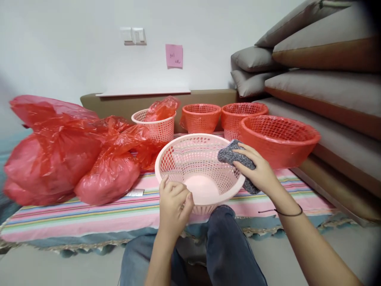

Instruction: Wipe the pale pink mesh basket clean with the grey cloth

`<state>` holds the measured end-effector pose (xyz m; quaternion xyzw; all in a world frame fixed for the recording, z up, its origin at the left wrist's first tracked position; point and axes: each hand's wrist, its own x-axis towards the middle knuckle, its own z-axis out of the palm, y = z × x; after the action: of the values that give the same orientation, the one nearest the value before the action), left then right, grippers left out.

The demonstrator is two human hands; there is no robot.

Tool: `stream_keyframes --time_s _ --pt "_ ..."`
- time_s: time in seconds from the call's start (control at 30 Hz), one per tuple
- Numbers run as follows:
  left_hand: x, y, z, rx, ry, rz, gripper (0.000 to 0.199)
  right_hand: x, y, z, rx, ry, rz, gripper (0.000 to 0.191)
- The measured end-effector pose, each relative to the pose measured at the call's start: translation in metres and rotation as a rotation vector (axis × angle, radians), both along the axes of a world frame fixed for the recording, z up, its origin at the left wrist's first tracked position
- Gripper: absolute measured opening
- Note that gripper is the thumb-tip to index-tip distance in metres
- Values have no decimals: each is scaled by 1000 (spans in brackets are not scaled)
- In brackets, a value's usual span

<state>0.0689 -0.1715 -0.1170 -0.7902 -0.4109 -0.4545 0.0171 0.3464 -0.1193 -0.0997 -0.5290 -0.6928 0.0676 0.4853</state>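
Note:
A pale pink plastic basket (204, 188) with lattice walls stands tilted toward me at the front of the striped cloth. My left hand (175, 200) grips its near left rim, fingers curled over the edge. On the right side, my right hand (253, 167) presses a dark grey speckled cloth (238, 155) over the basket's rim. Part of that cloth hangs down outside the wall. The basket's inside looks bare. My palm hides some of the cloth.
Red plastic bags (56, 159) fill the left side. Behind stand a pink basket (159, 129) with a red bag and red-wrapped baskets (201, 119), (279, 135) on the right. Grey-brown cushions (327, 87) are stacked at right. My knees sit below the striped cloth's (89, 222) front edge.

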Motion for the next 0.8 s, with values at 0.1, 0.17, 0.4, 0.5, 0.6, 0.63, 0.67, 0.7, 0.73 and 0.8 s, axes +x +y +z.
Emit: stream_keyframes --time_s 0.1,0.17,0.4,0.5,0.6,0.63,0.67,0.7,0.73,0.8 --pt "-11 20 6 -25 23 -49 32 7 28 10 -37 -36 73 35" --pt "-20 37 11 -49 42 -91 34 9 45 18 -62 -55 128 35" --pt "-41 105 43 -232 60 -175 36 -1 44 11 -83 -86 36 29" --pt "-41 128 60 -350 185 -37 42 -18 10 -3 -53 -234 -127 36" --pt "-33 153 73 -490 391 180 48 -43 -25 -11 39 -388 -221 39" --pt "-30 162 76 -531 427 238 55 -52 -34 -12 81 -413 -214 36" --pt "-26 171 78 -565 443 286 60 -61 -41 -13 121 -423 -197 33" --pt "-22 180 80 -593 450 328 61 -69 -46 -12 153 -422 -177 30" --pt "-18 188 81 -617 459 375 58 -76 -50 -12 176 -412 -162 27" --pt "-12 199 82 -634 469 457 46 -84 -51 -10 189 -379 -154 27"
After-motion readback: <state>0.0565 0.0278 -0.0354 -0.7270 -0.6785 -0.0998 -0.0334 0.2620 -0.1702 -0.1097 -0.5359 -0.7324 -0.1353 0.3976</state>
